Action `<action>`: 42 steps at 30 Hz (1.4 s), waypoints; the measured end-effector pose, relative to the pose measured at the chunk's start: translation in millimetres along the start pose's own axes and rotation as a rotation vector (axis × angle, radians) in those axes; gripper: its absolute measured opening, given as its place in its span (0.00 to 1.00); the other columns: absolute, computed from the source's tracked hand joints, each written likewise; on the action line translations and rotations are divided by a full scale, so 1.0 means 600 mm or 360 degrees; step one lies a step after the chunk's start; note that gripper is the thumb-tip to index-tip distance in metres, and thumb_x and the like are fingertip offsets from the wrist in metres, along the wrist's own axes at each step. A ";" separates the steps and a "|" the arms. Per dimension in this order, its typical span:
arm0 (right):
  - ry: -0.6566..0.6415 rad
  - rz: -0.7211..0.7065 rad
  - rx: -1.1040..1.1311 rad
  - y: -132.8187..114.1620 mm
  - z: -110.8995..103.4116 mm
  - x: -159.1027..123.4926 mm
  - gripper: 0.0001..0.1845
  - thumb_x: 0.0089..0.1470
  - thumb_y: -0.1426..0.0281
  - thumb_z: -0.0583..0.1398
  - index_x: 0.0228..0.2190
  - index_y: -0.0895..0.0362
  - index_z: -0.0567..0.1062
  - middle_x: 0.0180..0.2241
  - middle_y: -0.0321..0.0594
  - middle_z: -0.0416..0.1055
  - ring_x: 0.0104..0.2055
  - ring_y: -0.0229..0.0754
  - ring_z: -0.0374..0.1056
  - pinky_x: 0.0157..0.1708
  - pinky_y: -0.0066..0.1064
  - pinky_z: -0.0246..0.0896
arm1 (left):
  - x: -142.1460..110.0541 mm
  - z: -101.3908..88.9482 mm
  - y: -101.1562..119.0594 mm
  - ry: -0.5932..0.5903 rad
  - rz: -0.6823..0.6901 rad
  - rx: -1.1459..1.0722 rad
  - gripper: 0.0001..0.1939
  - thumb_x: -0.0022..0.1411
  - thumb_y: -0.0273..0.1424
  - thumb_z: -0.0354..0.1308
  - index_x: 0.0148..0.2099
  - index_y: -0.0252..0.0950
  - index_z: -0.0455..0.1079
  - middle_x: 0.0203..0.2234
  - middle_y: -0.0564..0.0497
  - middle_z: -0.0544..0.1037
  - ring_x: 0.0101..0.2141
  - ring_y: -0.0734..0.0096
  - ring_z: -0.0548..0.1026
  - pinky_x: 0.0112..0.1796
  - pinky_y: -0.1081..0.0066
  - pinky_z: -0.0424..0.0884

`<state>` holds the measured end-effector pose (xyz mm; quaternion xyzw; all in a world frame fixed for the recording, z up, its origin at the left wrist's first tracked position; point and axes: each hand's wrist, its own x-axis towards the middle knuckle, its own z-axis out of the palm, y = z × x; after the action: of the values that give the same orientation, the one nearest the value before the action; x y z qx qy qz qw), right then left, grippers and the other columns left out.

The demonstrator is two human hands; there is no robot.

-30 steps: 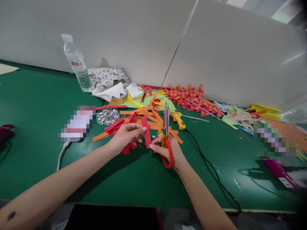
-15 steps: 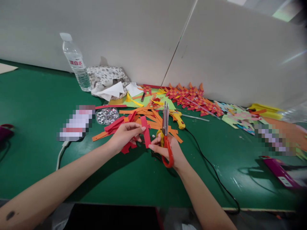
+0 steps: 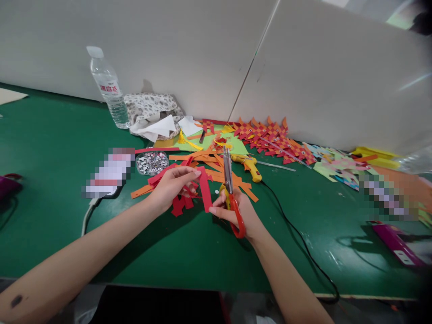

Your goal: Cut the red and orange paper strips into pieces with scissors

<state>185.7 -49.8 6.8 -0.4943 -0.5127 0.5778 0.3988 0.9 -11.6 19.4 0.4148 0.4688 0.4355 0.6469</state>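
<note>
Between my two hands is a short red paper strip [image 3: 205, 191], held above the table. My left hand [image 3: 175, 186] pinches its upper end between thumb and fingers. My right hand [image 3: 238, 211] has the lower end at its thumb tip and also carries scissors [image 3: 228, 173], with red and yellow handles and the blades pointing up and away from me. The blades look closed. Under and behind my hands lies a loose heap of orange paper strips [image 3: 245, 182] and red paper pieces [image 3: 178, 206].
A yellow glue gun [image 3: 251, 167] with a black cord lies right of the heap. Behind are woven red-orange paper fish [image 3: 263, 135]. On the left stand a box of googly eyes [image 3: 151, 163], a charging phone [image 3: 110, 173], a water bottle [image 3: 110, 90] and a tissue pouch [image 3: 151, 108].
The scissors have tipped slightly to the left. The red strip has dropped a little lower, still between both hands.
</note>
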 end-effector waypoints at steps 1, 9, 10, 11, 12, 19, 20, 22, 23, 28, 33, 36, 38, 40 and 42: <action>-0.0006 0.0017 -0.0005 -0.001 0.000 -0.001 0.25 0.28 0.70 0.71 0.25 0.54 0.61 0.21 0.30 0.70 0.23 0.34 0.65 0.27 0.30 0.62 | 0.001 -0.002 0.001 0.0011 0.0013 0.0004 0.13 0.49 0.40 0.64 0.32 0.36 0.71 0.16 0.57 0.69 0.18 0.79 0.68 0.18 0.80 0.61; -0.0034 0.0034 -0.0006 -0.001 0.002 -0.001 0.26 0.28 0.68 0.71 0.26 0.54 0.61 0.21 0.30 0.70 0.22 0.34 0.65 0.23 0.28 0.62 | 0.006 -0.009 0.000 0.0050 0.0143 0.0022 0.12 0.49 0.40 0.64 0.29 0.37 0.71 0.18 0.56 0.71 0.18 0.80 0.67 0.19 0.79 0.61; -0.0020 0.0034 -0.0007 0.000 0.002 -0.001 0.26 0.28 0.68 0.71 0.25 0.54 0.61 0.21 0.30 0.70 0.22 0.34 0.65 0.23 0.28 0.61 | 0.007 -0.009 -0.001 0.0057 0.0161 0.0029 0.12 0.49 0.40 0.64 0.29 0.37 0.70 0.18 0.56 0.71 0.18 0.80 0.67 0.19 0.79 0.61; -0.0008 0.0032 -0.0006 0.000 0.002 0.000 0.26 0.28 0.68 0.72 0.25 0.54 0.61 0.20 0.30 0.70 0.22 0.34 0.65 0.22 0.28 0.61 | 0.007 -0.010 -0.002 0.0065 0.0177 0.0036 0.12 0.49 0.39 0.64 0.28 0.37 0.70 0.18 0.57 0.71 0.18 0.80 0.67 0.19 0.78 0.61; 0.0003 0.0032 -0.0003 0.000 0.002 0.000 0.26 0.28 0.69 0.72 0.25 0.54 0.61 0.20 0.30 0.70 0.22 0.34 0.65 0.22 0.28 0.61 | 0.008 -0.010 -0.002 0.0070 0.0189 0.0044 0.12 0.49 0.39 0.64 0.28 0.37 0.70 0.18 0.57 0.71 0.18 0.80 0.66 0.19 0.78 0.60; 0.0000 0.0058 0.0039 0.000 0.004 -0.001 0.25 0.28 0.68 0.72 0.24 0.54 0.61 0.20 0.30 0.69 0.22 0.34 0.65 0.21 0.27 0.62 | 0.010 -0.012 -0.005 0.0072 0.0187 0.0057 0.12 0.49 0.39 0.64 0.27 0.37 0.69 0.15 0.57 0.69 0.17 0.80 0.66 0.20 0.78 0.61; -0.0001 0.0057 0.0040 0.000 0.004 -0.001 0.25 0.28 0.68 0.72 0.24 0.55 0.61 0.20 0.30 0.69 0.22 0.34 0.65 0.21 0.27 0.62 | 0.010 -0.012 -0.006 0.0077 0.0189 0.0062 0.12 0.49 0.39 0.64 0.27 0.37 0.69 0.15 0.57 0.69 0.17 0.81 0.66 0.19 0.78 0.60; -0.0005 0.0051 0.0031 0.001 0.003 -0.001 0.25 0.29 0.68 0.71 0.24 0.55 0.61 0.20 0.30 0.70 0.21 0.33 0.65 0.21 0.27 0.62 | 0.011 -0.012 -0.007 0.0085 0.0193 0.0067 0.12 0.49 0.39 0.64 0.27 0.37 0.69 0.16 0.57 0.69 0.17 0.81 0.66 0.19 0.79 0.60; -0.0006 0.0047 0.0023 0.001 0.002 -0.001 0.25 0.29 0.68 0.71 0.24 0.55 0.61 0.20 0.30 0.70 0.21 0.33 0.64 0.21 0.27 0.63 | 0.011 -0.012 -0.007 0.0086 0.0194 0.0066 0.12 0.49 0.39 0.64 0.27 0.36 0.69 0.16 0.57 0.69 0.17 0.81 0.66 0.19 0.79 0.60; -0.0024 0.0046 0.0014 -0.001 0.002 -0.002 0.24 0.31 0.67 0.71 0.25 0.54 0.61 0.21 0.30 0.69 0.22 0.33 0.65 0.22 0.27 0.63 | 0.010 -0.011 -0.006 0.0083 0.0190 0.0055 0.12 0.49 0.40 0.64 0.28 0.36 0.70 0.16 0.57 0.69 0.18 0.81 0.67 0.20 0.79 0.61; -0.0044 0.0036 0.0018 -0.003 0.002 -0.004 0.24 0.32 0.66 0.70 0.25 0.54 0.60 0.21 0.30 0.69 0.23 0.33 0.64 0.22 0.28 0.63 | 0.007 -0.011 -0.003 0.0094 0.0175 0.0065 0.13 0.50 0.40 0.64 0.27 0.36 0.68 0.15 0.57 0.68 0.17 0.81 0.68 0.19 0.80 0.61; -0.0048 0.0030 0.0006 -0.001 0.001 -0.003 0.23 0.33 0.67 0.70 0.25 0.54 0.60 0.21 0.30 0.70 0.22 0.34 0.64 0.22 0.28 0.62 | 0.005 -0.011 0.000 0.0078 0.0145 0.0059 0.14 0.49 0.41 0.64 0.28 0.36 0.68 0.17 0.57 0.70 0.19 0.78 0.71 0.19 0.80 0.63; -0.0030 0.0023 0.0003 0.000 0.001 -0.002 0.23 0.32 0.68 0.70 0.25 0.54 0.60 0.21 0.31 0.70 0.22 0.34 0.64 0.22 0.28 0.61 | 0.004 -0.010 0.003 0.0028 0.0101 0.0010 0.14 0.49 0.41 0.64 0.30 0.36 0.68 0.22 0.56 0.72 0.21 0.76 0.73 0.19 0.79 0.65; 0.0012 0.0005 0.0006 0.000 0.001 -0.002 0.23 0.32 0.69 0.69 0.25 0.54 0.60 0.21 0.31 0.70 0.23 0.34 0.65 0.23 0.28 0.61 | 0.004 -0.009 0.003 -0.0033 0.0044 -0.0019 0.14 0.49 0.40 0.64 0.32 0.36 0.68 0.26 0.55 0.73 0.24 0.75 0.75 0.19 0.79 0.67; 0.0055 -0.0018 0.0013 -0.001 0.001 -0.002 0.22 0.33 0.68 0.69 0.24 0.54 0.61 0.21 0.31 0.70 0.23 0.35 0.65 0.24 0.29 0.61 | 0.004 -0.006 0.001 -0.0096 -0.0014 0.0013 0.16 0.47 0.37 0.66 0.36 0.36 0.67 0.27 0.54 0.74 0.26 0.73 0.76 0.20 0.78 0.69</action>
<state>185.3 -50.8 7.6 -0.4996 -0.5062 0.5689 0.4129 -2.3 -8.8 18.6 0.4285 0.4527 0.4179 0.6609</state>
